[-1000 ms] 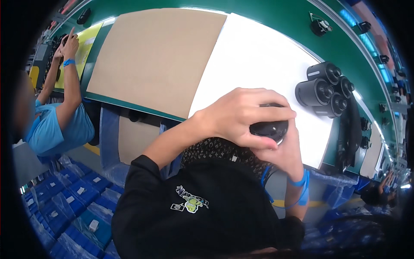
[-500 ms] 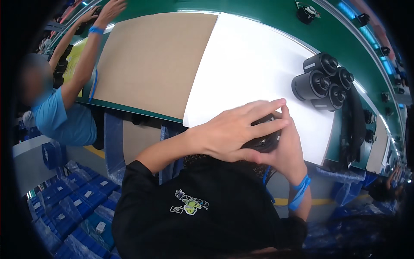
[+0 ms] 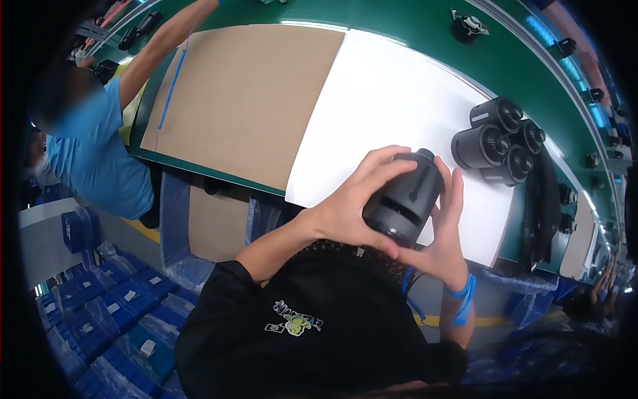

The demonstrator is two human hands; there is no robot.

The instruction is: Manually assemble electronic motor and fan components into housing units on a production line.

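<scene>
A black cylindrical housing is held between my two hands, over the near edge of the white sheet. It stands tilted, with a small stub at its upper end and a dark slot across its lower part. My left hand grips its left side, fingers over the top and thumb low near the bottom. Along the right side curl the fingers of my right hand, partly hidden behind the housing. A blue strap circles my right wrist.
Several similar black cylinders lie clustered on the right of the white sheet. Brown board covers the bench to the left. A co-worker in a blue shirt reaches across the far left. Blue crates stand at lower left.
The housing has turned from an end-on view to showing its long side. My left hand has shifted from across it to its left side. The co-worker's arm has moved farther over the bench.
</scene>
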